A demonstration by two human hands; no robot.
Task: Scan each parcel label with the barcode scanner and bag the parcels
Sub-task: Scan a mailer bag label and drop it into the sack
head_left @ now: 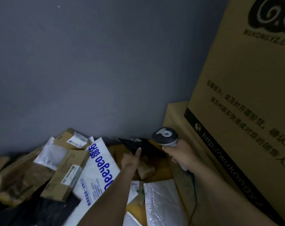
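Currently, left hand (132, 158) pinches black parcel (142, 146) w/ thumb on top, just left of right hand (181, 154), which grips scanner (165, 136). Tilt label side toward scanner head, hold flat; label pos. unclear.

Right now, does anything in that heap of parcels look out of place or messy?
Mostly the heap itself: the parcels lie jumbled against the wall. A long brown box rests tilted across the others, and the white bag with blue lettering lies askew. Nothing looks torn or spilled. The left hand holds a black parcel near the scanner.
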